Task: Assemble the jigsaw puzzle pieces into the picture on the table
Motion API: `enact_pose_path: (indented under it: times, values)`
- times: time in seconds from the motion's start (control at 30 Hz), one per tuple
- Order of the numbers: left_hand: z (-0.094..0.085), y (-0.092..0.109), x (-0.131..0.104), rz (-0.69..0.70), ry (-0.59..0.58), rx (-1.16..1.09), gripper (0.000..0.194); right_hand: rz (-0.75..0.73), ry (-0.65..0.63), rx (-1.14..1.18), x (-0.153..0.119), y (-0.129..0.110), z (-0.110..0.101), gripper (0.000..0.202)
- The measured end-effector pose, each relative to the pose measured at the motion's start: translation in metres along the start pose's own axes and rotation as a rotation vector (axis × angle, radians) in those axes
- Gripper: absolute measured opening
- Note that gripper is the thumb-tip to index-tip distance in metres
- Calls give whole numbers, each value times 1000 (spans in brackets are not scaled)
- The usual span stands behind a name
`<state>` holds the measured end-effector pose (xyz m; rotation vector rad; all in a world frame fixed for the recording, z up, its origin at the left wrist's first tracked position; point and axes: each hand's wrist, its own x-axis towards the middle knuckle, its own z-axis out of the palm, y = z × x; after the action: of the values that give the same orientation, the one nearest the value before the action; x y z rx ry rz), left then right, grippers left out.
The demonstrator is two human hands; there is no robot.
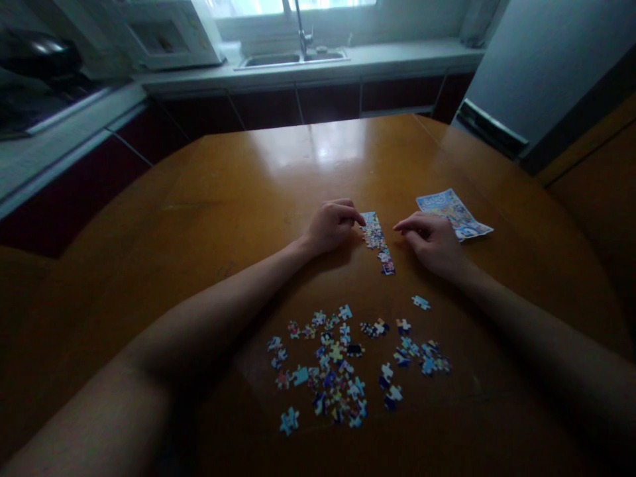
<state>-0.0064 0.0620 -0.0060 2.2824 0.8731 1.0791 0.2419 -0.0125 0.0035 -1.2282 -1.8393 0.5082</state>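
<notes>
The fingertips of our left hand point(332, 225) meet the left edge of the strip point(373, 232) near its far end; whether they pinch it or only rest there, we cannot tell. The fingers of our right hand point(432, 242) are loosely curled, with no piece showing in them, and sit just right of the strip, a gap of bare table between. So our left is the nearer hand, and the strip lies right of its fingers and left of the other's.

The strip lies flat on the table point(199, 199), its long axis running away from us. It is broad at the far end and narrow at the near one, which points back toward us and a little right. Its right side looks fairly straight, its left knobbly.

Farther out, the sheet point(454, 215) lies right of the strip, partly behind our right hand. A lone piece point(421, 302) and the scattered pieces point(335, 352) lie on our side of the strip.
</notes>
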Motion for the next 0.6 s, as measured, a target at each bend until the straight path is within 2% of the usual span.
enact_pose_path:
  times: [0.17, 0.6]
  values:
    - [-1, 2, 0, -32, -7, -4, 34, 16, 36, -11, 0, 0, 0, 21]
    - [-1, 3, 0, -14, -14, -37, 35, 34, -50, -27, 1, -1, -1, 20]
